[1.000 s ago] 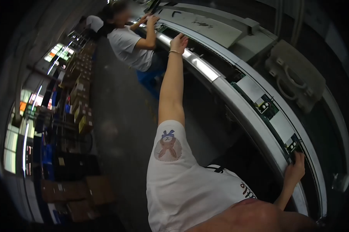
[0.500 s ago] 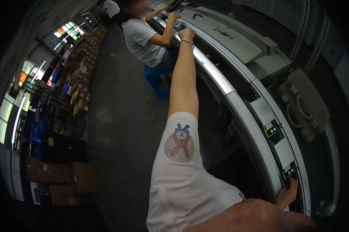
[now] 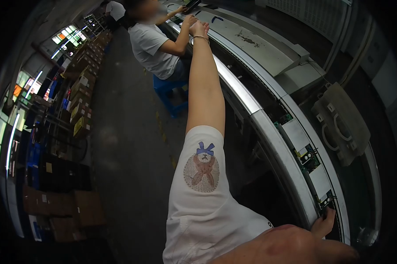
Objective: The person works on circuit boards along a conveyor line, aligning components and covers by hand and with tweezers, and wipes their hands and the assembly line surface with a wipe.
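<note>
My left arm stretches far along the conveyor line. At its end my left hand (image 3: 199,30) is over the rail beside a co-worker's hand, fingers bent inward; what they hold, if anything, is too small to make out. My right hand (image 3: 323,223) is low at the right, on the conveyor (image 3: 310,207). Its fingers are closed at the near end of a circuit board (image 3: 326,199), partly hiding that end. A pale flat panel (image 3: 319,180) covers part of this board. Just beyond lies a second circuit board (image 3: 307,155) with a similar panel (image 3: 296,134).
A co-worker (image 3: 152,50) sits on a blue stool (image 3: 168,94) by the line, holding a dark object (image 3: 192,5). A grey case with handles (image 3: 341,125) is beyond the conveyor. Cardboard boxes (image 3: 89,209) and loaded shelves line the left. Another person (image 3: 115,9) is far back.
The view has shifted slightly, so the surroundings sit further left. My left hand has drawn closer to the co-worker's hand. My right hand remains at the near board's end.
</note>
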The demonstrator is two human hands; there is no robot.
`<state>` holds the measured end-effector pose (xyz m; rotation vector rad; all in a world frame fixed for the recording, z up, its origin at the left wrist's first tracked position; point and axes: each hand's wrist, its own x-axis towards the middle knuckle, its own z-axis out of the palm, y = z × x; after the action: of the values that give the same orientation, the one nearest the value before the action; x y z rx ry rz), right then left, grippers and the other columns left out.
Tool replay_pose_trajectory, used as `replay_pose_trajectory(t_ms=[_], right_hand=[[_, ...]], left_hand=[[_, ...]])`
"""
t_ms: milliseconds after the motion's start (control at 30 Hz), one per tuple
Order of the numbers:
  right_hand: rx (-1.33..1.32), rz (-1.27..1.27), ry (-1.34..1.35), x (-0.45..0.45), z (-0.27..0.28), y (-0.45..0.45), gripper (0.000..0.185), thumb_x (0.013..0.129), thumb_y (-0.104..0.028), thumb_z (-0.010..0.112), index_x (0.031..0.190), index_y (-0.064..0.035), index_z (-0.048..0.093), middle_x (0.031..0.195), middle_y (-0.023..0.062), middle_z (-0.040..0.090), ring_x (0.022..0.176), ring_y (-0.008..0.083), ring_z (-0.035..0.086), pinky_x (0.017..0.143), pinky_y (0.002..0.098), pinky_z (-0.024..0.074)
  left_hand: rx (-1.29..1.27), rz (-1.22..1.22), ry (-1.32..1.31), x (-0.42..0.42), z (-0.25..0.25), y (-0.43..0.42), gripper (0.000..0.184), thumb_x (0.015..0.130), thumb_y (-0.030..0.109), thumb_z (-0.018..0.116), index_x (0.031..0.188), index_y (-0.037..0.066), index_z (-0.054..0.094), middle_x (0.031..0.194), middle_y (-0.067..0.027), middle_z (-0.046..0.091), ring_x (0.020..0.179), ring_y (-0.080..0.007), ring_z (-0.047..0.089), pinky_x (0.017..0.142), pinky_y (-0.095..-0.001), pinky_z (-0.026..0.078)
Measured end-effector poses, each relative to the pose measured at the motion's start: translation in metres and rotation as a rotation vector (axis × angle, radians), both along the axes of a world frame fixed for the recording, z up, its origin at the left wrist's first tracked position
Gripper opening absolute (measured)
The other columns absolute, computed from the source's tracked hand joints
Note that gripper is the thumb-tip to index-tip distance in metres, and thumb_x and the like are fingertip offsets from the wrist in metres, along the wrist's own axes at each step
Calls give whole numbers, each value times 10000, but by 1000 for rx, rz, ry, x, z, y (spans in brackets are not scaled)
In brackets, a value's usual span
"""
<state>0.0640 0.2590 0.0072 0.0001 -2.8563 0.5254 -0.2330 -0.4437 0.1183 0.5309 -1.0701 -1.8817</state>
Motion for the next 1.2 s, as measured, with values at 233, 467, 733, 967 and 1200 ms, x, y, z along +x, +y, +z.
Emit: replay_pose_trajectory(t_ms=[233, 467, 733, 967, 1200], right_hand=[[32, -37, -4, 0, 0, 0, 324, 728, 121, 457, 1004, 9, 585, 982, 113, 573, 912, 315, 593, 746, 383, 472], [71, -56, -36, -1, 1, 2, 331, 722, 126, 454, 1003, 13, 587, 1000, 117, 578, 924, 315, 596, 758, 380, 480], [65, -72, -49, 0, 4, 0, 384, 695, 145, 440, 1027, 21, 587, 1034, 127, 582, 967, 318, 595, 800, 377, 485], [82, -101, -101, 0, 3, 3, 416, 683, 162, 428, 1044, 26, 584, 1072, 136, 588, 984, 315, 598, 798, 386, 487], [62, -95, -76, 2, -1, 7, 418, 687, 159, 424, 1052, 29, 580, 1059, 140, 588, 976, 320, 599, 798, 389, 486]], left_hand=[[136, -103, 208, -8, -19, -18, 487, 910, 240, 397, 1333, 13, 312, 1330, -180, 387, 1227, -330, 405, 992, -408, 359], [99, -121, 220, -6, -21, -25, 574, 899, 270, 399, 1379, 0, 237, 1397, -175, 305, 1274, -308, 354, 1035, -398, 298], [131, -138, 320, -5, -27, -20, 686, 907, 302, 402, 1445, 33, 72, 1486, -178, 157, 1374, -324, 190, 1107, -424, 176], [122, -189, 322, -11, -28, -5, 713, 931, 346, 399, 1453, 60, 6, 1515, -170, 67, 1394, -341, 114, 1122, -444, 145], [-79, 76, 222, -28, -32, -14, 404, 897, 103, 448, 1289, 122, 351, 1245, -121, 394, 1122, -300, 404, 990, -563, 309]])
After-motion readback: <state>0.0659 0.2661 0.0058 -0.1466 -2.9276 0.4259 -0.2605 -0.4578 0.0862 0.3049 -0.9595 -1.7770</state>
